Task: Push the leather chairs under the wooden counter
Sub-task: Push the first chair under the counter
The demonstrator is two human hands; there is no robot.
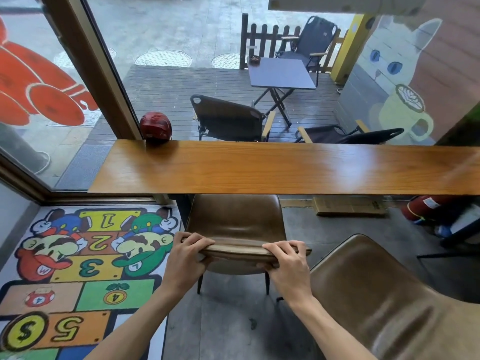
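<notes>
A brown leather chair (235, 219) stands in front of me with the front of its seat under the long wooden counter (259, 170). My left hand (188, 258) grips the left end of its backrest top edge. My right hand (288, 263) grips the right end, fingers curled over the rim. A second brown leather chair (384, 294) stands to my right, out from the counter, its backrest turned toward me.
A red helmet (155, 126) rests on the counter's far left end by the window. A colourful hopscotch rug (78, 268) covers the floor to the left. A flat cardboard box (348, 206) and a red object (426, 207) lie under the counter at right. A dark table frame (457, 237) stands far right.
</notes>
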